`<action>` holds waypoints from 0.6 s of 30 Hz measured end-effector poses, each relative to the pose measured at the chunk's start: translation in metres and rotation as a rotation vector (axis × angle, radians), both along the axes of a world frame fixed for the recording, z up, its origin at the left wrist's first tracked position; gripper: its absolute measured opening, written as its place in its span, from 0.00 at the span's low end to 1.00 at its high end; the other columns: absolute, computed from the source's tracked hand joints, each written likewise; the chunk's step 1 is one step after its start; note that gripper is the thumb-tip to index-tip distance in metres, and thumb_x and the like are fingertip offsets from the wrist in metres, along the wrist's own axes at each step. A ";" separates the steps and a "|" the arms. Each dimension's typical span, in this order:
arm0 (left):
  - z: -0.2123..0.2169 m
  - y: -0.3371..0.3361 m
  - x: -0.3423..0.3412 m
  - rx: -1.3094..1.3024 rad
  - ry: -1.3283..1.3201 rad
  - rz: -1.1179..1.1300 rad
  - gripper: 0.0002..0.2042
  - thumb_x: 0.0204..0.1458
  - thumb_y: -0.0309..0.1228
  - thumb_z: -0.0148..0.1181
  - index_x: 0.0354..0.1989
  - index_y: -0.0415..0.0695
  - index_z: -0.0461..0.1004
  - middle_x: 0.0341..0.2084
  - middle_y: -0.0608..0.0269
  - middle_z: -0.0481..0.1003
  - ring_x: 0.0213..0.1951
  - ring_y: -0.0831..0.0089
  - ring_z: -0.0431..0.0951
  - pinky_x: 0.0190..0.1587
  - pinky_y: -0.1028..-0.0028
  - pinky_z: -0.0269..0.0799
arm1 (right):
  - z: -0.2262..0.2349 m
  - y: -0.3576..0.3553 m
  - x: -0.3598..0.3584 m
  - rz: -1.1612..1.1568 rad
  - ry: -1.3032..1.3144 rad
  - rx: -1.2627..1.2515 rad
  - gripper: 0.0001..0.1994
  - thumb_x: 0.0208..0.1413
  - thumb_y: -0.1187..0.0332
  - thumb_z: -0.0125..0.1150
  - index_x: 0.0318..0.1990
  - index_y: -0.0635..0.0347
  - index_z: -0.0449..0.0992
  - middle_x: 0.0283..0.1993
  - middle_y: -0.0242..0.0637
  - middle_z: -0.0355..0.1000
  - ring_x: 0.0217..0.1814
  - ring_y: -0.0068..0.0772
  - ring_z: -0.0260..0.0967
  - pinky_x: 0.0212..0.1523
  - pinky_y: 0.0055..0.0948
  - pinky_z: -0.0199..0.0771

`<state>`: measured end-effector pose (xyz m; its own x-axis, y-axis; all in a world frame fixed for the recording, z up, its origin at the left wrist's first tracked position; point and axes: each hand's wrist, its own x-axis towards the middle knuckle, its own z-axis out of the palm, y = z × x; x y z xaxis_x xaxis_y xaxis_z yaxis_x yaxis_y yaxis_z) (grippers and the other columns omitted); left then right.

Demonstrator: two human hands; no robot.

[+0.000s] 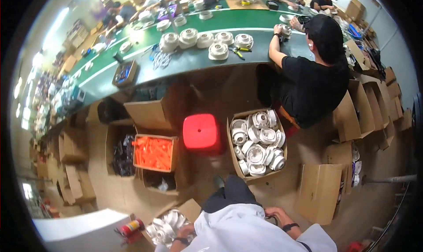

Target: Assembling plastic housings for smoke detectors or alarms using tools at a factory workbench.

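Cardboard boxes ring the floor. Near left, the left hand [185, 234] reaches into a box [190, 208] of white round housings [164, 229]; I cannot tell whether its grip is clenched. The right hand [275, 214] hangs by the waist, fingers curled, apparently grasping nothing. Farther off, another box [257, 142] holds more white housings, right of a red stool [201, 131]. An orange-filled box [154, 153] sits left. A seated person [315, 82] works at the green bench [185, 60].

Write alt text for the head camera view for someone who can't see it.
A person's left hand and right hand hang low above a carton of white round housings beside a red stool, near a green workbench.
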<state>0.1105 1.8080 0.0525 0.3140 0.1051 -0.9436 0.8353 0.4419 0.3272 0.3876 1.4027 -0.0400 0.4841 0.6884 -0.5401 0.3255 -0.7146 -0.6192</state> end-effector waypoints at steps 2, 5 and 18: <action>-0.001 0.034 0.017 -0.014 0.026 -0.070 0.14 0.53 0.33 0.52 0.43 0.37 0.74 0.39 0.57 0.76 0.44 0.64 0.74 0.53 0.66 0.67 | -0.047 -0.027 -0.024 0.098 -0.177 0.645 0.18 0.50 0.56 0.57 0.40 0.63 0.77 0.33 0.36 0.73 0.36 0.26 0.67 0.38 0.28 0.67; -0.011 0.071 0.050 -0.038 0.056 -0.176 0.14 0.54 0.33 0.52 0.43 0.37 0.74 0.39 0.56 0.76 0.44 0.64 0.74 0.53 0.66 0.67 | -0.081 -0.027 -0.004 0.083 -0.015 0.642 0.18 0.51 0.56 0.56 0.40 0.63 0.77 0.33 0.34 0.72 0.36 0.25 0.65 0.37 0.27 0.65; 0.053 0.157 0.128 -0.122 0.038 0.174 0.20 0.61 0.44 0.45 0.45 0.37 0.72 0.38 0.56 0.76 0.45 0.62 0.74 0.54 0.59 0.66 | -0.141 -0.025 0.011 0.006 0.496 -0.159 0.18 0.51 0.58 0.57 0.42 0.64 0.78 0.33 0.41 0.75 0.40 0.34 0.72 0.38 0.32 0.69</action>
